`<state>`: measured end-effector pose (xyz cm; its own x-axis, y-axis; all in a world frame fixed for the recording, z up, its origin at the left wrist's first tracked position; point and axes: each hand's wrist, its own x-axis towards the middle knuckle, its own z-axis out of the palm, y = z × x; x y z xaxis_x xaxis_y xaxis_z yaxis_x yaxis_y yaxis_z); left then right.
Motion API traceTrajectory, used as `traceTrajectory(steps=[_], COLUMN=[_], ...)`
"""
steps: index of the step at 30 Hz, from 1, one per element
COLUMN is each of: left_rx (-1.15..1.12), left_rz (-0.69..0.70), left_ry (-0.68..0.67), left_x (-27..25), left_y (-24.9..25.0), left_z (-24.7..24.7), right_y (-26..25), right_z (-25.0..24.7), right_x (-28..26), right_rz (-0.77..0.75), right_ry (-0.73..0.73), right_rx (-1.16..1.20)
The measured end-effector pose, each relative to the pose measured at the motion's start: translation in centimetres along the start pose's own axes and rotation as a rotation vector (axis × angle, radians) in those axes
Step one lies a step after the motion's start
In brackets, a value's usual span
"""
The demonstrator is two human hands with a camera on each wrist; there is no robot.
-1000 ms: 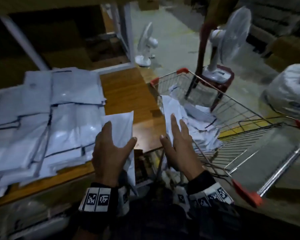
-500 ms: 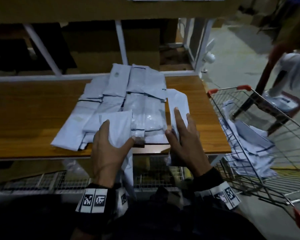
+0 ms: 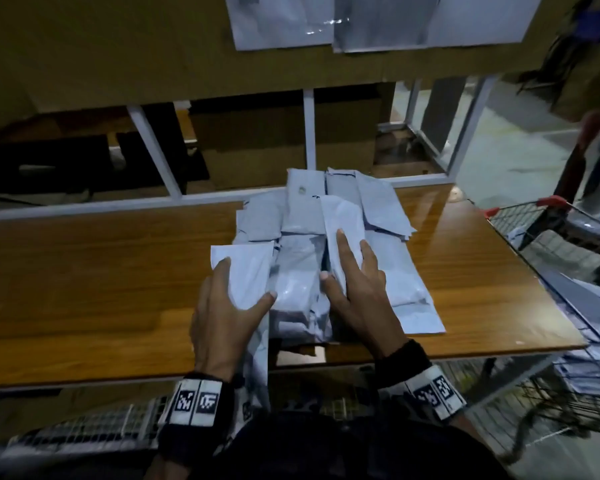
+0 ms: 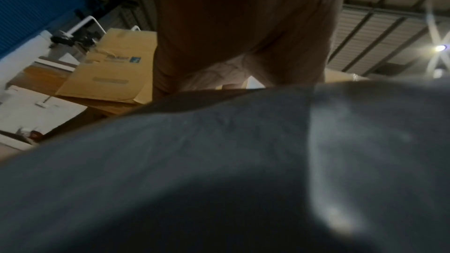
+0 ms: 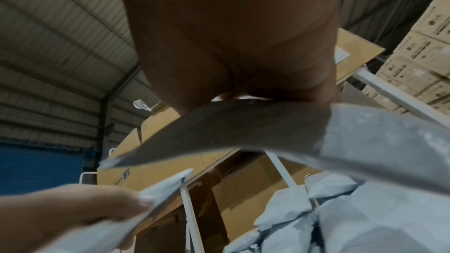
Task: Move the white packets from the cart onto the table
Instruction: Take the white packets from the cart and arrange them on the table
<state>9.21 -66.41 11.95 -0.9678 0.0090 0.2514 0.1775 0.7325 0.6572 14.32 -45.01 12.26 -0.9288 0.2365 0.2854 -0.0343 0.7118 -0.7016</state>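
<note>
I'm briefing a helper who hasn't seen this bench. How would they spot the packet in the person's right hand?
Start at the wooden table and find the pile of white packets near its right end. The right hand holds a narrow packet above the pile's middle. Unlike its flat neighbours, it points away from the person, lifted off the pile, pinched by thumb and fingers.

– What are the packets (image 3: 340, 258) under the hands made of?
– Smooth, thin plastic film, pale, with a faint sheen.
– And the table (image 3: 94, 271) beneath?
– Glossy wood-grain top with a white painted metal frame. Right of the hands, the cart (image 3: 534, 220) is bare metal wire with red plastic corners.
</note>
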Motion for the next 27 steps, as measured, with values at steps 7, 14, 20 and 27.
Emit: traceTrajectory(steps=[7, 14, 20, 27], left_rx=[0.097, 0.290, 0.188, 0.226], left_rz=[-0.020, -0.233, -0.230, -0.251], left_ry=[-0.140, -0.297, -0.326, -0.311], left_x=[8.3, 9.4, 9.6, 9.6], left_y=[-1.5, -4.0, -4.6, -3.6], left_z=[2.2, 6.7, 7.9, 8.9], right_y=[-0.9, -0.7, -0.9, 0.3], right_z=[2.0, 3.2, 4.0, 4.3], right_x=[1.5, 3.5, 6.4, 9.1], right_rz=[0.018, 0.045, 0.024, -0.004], right_ry=[0.051, 0.055, 0.036, 0.003], right_rx=[-0.040, -0.109, -0.123, -0.194])
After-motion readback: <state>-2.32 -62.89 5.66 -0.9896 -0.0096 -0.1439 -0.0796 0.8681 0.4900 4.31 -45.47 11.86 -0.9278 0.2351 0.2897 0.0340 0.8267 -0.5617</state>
